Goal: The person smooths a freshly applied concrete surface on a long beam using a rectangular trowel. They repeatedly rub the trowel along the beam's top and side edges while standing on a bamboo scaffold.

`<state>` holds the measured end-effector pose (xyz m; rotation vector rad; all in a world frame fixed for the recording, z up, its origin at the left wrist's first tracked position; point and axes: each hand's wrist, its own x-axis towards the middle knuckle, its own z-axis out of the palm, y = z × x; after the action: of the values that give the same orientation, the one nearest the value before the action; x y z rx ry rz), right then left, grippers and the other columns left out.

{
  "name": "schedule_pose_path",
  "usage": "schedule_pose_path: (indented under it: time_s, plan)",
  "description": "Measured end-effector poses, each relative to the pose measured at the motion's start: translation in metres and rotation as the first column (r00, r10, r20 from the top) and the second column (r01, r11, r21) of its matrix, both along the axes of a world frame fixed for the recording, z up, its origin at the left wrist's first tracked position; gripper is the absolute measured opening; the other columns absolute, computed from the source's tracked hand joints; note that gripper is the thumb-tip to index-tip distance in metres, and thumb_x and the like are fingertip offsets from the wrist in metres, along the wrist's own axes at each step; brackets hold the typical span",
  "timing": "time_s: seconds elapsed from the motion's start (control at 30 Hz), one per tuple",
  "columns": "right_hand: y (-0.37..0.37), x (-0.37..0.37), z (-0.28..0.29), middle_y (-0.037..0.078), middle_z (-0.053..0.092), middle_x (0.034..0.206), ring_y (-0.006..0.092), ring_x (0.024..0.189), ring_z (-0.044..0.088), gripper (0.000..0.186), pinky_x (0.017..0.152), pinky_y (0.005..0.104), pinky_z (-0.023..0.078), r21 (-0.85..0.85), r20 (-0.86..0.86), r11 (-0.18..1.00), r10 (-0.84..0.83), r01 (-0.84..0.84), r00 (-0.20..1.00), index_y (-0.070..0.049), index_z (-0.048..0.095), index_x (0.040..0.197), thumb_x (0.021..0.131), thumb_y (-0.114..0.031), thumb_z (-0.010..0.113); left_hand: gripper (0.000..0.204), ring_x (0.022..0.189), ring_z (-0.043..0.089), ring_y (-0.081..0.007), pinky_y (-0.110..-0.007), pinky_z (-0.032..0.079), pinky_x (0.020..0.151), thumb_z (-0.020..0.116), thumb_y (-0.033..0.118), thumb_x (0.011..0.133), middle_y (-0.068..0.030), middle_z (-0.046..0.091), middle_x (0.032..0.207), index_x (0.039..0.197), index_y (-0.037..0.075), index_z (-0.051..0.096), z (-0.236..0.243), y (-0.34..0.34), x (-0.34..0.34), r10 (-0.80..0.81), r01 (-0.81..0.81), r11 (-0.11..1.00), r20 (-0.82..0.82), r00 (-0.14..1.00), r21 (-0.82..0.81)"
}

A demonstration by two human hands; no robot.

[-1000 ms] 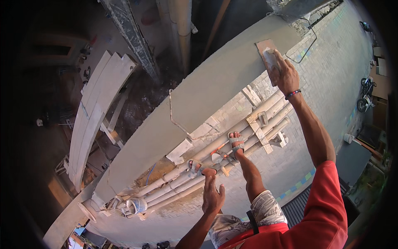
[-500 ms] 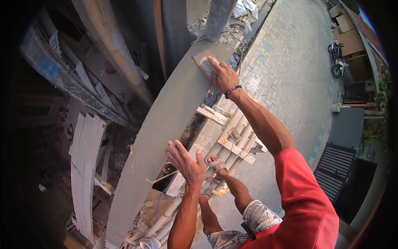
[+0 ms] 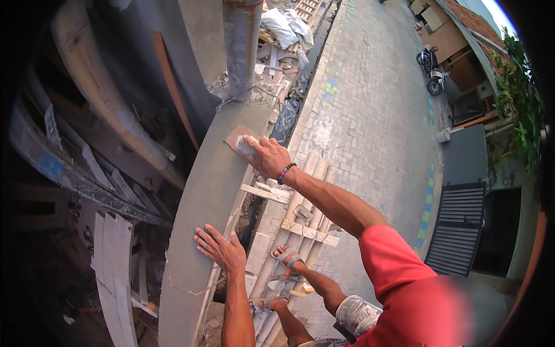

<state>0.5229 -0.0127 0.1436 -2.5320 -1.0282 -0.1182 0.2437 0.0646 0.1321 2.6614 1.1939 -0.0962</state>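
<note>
A long band of smooth grey plaster runs up the picture along the top of a low wall. My right hand is closed around a plastering float, whose flat brownish plate lies on the plaster below a grey post. The hand mostly hides the float's handle. Nearer to me, my left hand is open, palm down over the plaster by its right edge, fingers spread and nothing held. It appears to touch the surface. A thin wire crosses the band just below that hand.
Bamboo poles with wooden crosspieces lie beneath my sandalled feet. Left of the wall stand pale boards and a curved beam over a dark, cluttered space. A paved lane lies right, with a parked motorcycle.
The view has shifted, so the scene sits farther left and lower. My left hand has come down from the wall's edge onto the plaster. The float stays in my right hand.
</note>
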Motion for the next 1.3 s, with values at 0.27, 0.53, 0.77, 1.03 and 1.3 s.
schedule_pose_path:
  time_s: [0.27,0.53,0.77,1.03,1.3]
  plan:
    - [0.070,-0.079,-0.015,0.014,0.062,0.100,0.0324,0.084,0.063,0.048,0.065,0.0393,0.054,0.070,-0.089,0.937,0.348,-0.343,0.933,-0.023,0.054,0.132,0.086,-0.029,0.065,0.084,0.145,0.004,-0.0449,-0.056,0.005,0.117,0.060,0.035,0.089,-0.0278,0.008,0.157,0.150,-0.004,0.016,-0.010,0.013,-0.008,0.050,-0.051,0.998,0.026,0.998,0.028]
    - [0.020,0.015,0.012,0.013,0.062,0.089,0.0333,0.080,0.062,0.049,0.069,0.0420,0.053,0.012,-0.014,1.000,0.014,-0.014,1.000,-0.019,0.053,0.132,0.085,-0.025,0.065,0.088,0.145,0.003,-0.0470,-0.057,0.006,0.116,0.064,0.037,0.087,-0.0293,0.005,0.156,0.150,-0.003,0.016,0.004,0.020,-0.005,0.008,-0.007,1.000,0.037,0.999,-0.017]
    - [0.068,-0.080,0.000,0.010,0.060,0.098,0.0326,0.091,0.061,0.056,0.068,0.0405,0.055,-0.040,-0.171,0.875,0.470,-0.483,0.866,-0.022,0.050,0.135,0.082,-0.019,0.068,0.093,0.145,0.001,-0.0465,-0.057,0.006,0.116,0.068,0.036,0.084,-0.0290,0.003,0.156,0.151,-0.002,0.015,-0.001,0.022,-0.008,0.065,-0.066,0.997,-0.021,0.998,-0.030]
    - [0.065,-0.004,0.008,0.012,0.062,0.092,0.0329,0.083,0.063,0.051,0.067,0.0389,0.054,0.024,-0.046,0.993,0.119,-0.118,0.992,-0.021,0.051,0.135,0.086,-0.024,0.066,0.093,0.145,0.001,-0.0478,-0.057,0.007,0.116,0.068,0.035,0.084,-0.0298,0.001,0.156,0.150,-0.003,0.014,0.003,0.021,0.001,0.009,-0.008,0.999,0.009,1.000,-0.050]
    - [0.065,-0.041,0.007,0.012,0.064,0.089,0.0327,0.083,0.065,0.050,0.065,0.0405,0.055,-0.034,-0.071,0.888,0.456,-0.459,0.887,-0.021,0.052,0.134,0.086,-0.026,0.065,0.095,0.144,0.002,-0.0484,-0.057,0.006,0.116,0.070,0.033,0.082,-0.0307,0.003,0.156,0.150,-0.004,0.014,0.002,0.027,-0.010,0.046,-0.048,0.996,-0.036,0.998,-0.073]
